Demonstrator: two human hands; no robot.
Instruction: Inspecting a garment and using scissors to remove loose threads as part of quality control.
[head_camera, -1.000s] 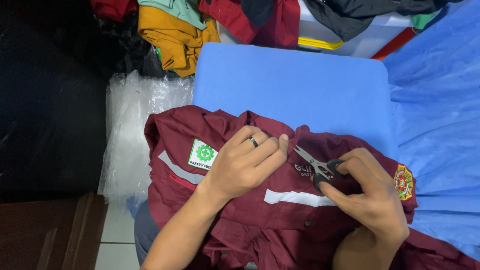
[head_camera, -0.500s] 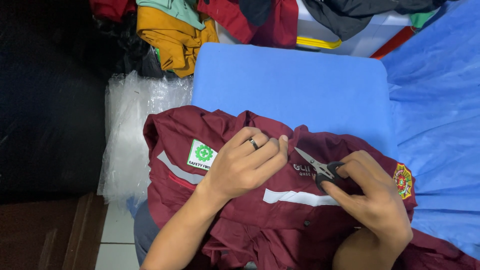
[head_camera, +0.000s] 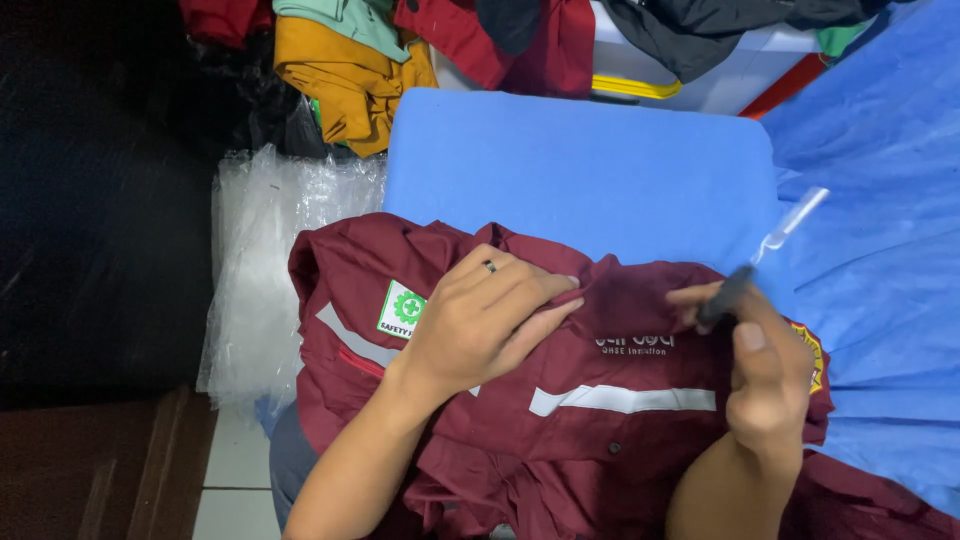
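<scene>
Lifted since a second ago: right hand (head_camera: 765, 375), formerly low against the cloth with small snips at the chest seam, now raised and turned, the dark-handled snips (head_camera: 725, 297) pointing up and away toward the far right, blurred by motion. Head view, looking down: maroon work shirt (head_camera: 600, 420) spread across the lap and the near edge of a blue padded surface (head_camera: 580, 170), grey reflective strips running across its front, a green and white square badge (head_camera: 401, 309) on one chest panel, a round embroidered patch (head_camera: 812, 355) at the far sleeve. Left hand (head_camera: 480, 320) pressed on the shirt near the collar, fingers curled and pinching a fold of maroon cloth, a dark ring on one finger. Right hand closed around the snips, thumb on top, hovering just above the shirt's chest area; blades too blurred to tell open from closed. Beyond: crinkled clear plastic sheeting (head_camera: 270, 250) to the left of the shirt, a heap of mustard, teal, red and black garments (head_camera: 350, 70) at the top, draped blue fabric (head_camera: 880, 230) at the right.
</scene>
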